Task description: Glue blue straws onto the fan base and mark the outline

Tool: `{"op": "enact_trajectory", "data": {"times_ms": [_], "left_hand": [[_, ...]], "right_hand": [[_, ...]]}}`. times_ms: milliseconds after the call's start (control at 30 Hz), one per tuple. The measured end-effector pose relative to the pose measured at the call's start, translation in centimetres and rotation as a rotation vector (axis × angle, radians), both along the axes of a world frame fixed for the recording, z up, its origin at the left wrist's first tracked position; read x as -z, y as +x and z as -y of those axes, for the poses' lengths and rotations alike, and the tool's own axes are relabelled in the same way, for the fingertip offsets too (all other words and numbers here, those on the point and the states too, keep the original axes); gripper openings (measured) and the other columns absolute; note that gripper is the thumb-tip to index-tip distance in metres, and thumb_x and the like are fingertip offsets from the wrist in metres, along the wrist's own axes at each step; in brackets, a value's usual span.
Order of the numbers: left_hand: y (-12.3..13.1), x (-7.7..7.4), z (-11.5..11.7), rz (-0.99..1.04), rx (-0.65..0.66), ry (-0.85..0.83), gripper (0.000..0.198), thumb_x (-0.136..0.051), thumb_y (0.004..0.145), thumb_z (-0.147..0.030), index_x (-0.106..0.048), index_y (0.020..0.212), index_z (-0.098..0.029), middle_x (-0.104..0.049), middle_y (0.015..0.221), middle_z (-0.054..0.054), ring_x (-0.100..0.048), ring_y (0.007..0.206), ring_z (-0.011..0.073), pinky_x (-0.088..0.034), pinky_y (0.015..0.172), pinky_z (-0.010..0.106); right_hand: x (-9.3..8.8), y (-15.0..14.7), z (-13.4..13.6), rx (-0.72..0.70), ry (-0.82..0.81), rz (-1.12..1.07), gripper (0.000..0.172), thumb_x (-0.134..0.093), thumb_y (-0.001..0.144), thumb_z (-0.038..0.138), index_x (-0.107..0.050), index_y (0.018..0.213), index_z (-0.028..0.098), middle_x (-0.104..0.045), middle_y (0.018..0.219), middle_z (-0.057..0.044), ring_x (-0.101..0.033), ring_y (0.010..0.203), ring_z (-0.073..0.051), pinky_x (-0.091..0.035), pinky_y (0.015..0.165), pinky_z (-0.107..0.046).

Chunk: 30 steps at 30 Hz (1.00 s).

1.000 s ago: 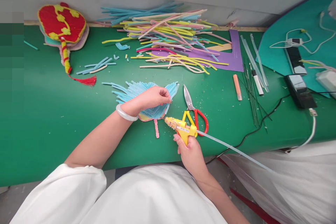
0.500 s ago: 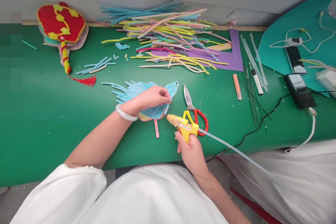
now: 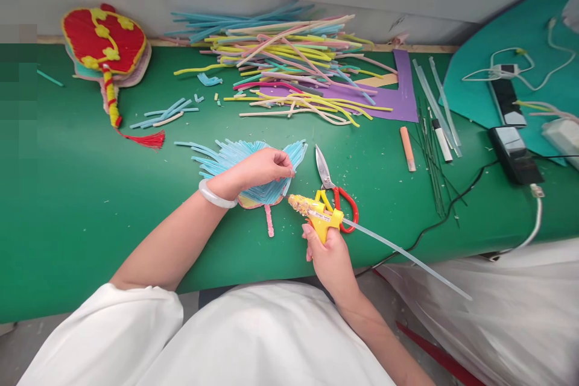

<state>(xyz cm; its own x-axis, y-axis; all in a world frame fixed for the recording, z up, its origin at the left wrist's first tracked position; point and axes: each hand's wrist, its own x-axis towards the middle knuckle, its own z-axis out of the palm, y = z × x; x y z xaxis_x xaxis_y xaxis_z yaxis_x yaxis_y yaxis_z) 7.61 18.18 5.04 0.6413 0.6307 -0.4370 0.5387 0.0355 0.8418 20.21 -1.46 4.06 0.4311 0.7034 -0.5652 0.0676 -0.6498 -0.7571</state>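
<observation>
My left hand (image 3: 262, 167) rests with fingers pinched together on a fan-shaped piece (image 3: 235, 155) covered in light blue strips, with a pink handle (image 3: 269, 221) sticking out toward me. A white bangle (image 3: 216, 196) circles that wrist. My right hand (image 3: 329, 256) grips a yellow hot glue gun (image 3: 317, 215), a long clear glue stick (image 3: 407, 253) trailing from its back. The gun's nozzle points left, just beside the fan's lower right edge. Red-handled scissors (image 3: 337, 193) lie behind the glue gun.
A heap of coloured strips (image 3: 289, 60) lies at the back on the green table (image 3: 67, 193), partly over purple card (image 3: 402, 96). A finished red and yellow fan (image 3: 106, 42) lies far left. Glue sticks, thin wires, a power strip (image 3: 506, 102) and cables occupy the right.
My right hand has drawn the glue gun slightly to the right and up, away from the fan's edge. My left hand has stayed on the fan.
</observation>
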Motion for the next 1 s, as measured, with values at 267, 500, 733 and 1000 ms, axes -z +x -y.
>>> {"op": "enact_trajectory", "data": {"times_ms": [267,500,733,1000], "left_hand": [[0.0,0.1,-0.1,0.008,-0.017,-0.032,0.017,-0.065,0.072,-0.034,-0.061,0.068,-0.018,-0.058,0.062,-0.001,-0.053,0.058,0.0134,-0.038,0.055,0.026],[0.0,0.0,-0.1,0.007,-0.023,-0.035,0.017,-0.065,0.072,-0.034,-0.061,0.068,-0.018,-0.058,0.062,-0.001,-0.053,0.058,0.0134,-0.038,0.054,0.026],[-0.4,-0.4,-0.1,0.020,-0.003,0.001,0.020,-0.064,0.074,-0.038,-0.063,0.073,-0.018,-0.063,0.066,0.000,-0.055,0.058,0.0137,-0.037,0.052,0.026],[-0.3,-1.4,0.8,-0.105,0.178,0.115,0.014,-0.060,0.076,-0.033,-0.064,0.077,-0.019,-0.069,0.074,0.001,-0.058,0.065,0.0154,-0.040,0.056,0.026]], "right_hand": [[0.1,0.1,0.1,0.004,-0.010,0.000,0.063,-0.059,0.067,0.084,-0.054,0.077,0.022,-0.059,0.057,0.000,-0.051,0.045,-0.015,-0.044,0.046,-0.029],[0.3,0.1,0.1,0.020,-0.014,-0.014,0.062,-0.060,0.066,0.083,-0.054,0.076,0.022,-0.058,0.056,0.001,-0.050,0.044,-0.014,-0.043,0.046,-0.029],[0.2,0.4,0.5,0.073,0.044,-0.040,0.059,-0.059,0.072,0.079,-0.057,0.077,0.020,-0.048,0.047,0.006,-0.049,0.043,-0.013,-0.041,0.045,-0.027],[-0.1,1.2,1.0,0.160,0.089,0.012,0.057,-0.060,0.077,0.076,-0.057,0.079,0.019,-0.053,0.053,0.003,-0.050,0.044,-0.012,-0.040,0.044,-0.025]]}}
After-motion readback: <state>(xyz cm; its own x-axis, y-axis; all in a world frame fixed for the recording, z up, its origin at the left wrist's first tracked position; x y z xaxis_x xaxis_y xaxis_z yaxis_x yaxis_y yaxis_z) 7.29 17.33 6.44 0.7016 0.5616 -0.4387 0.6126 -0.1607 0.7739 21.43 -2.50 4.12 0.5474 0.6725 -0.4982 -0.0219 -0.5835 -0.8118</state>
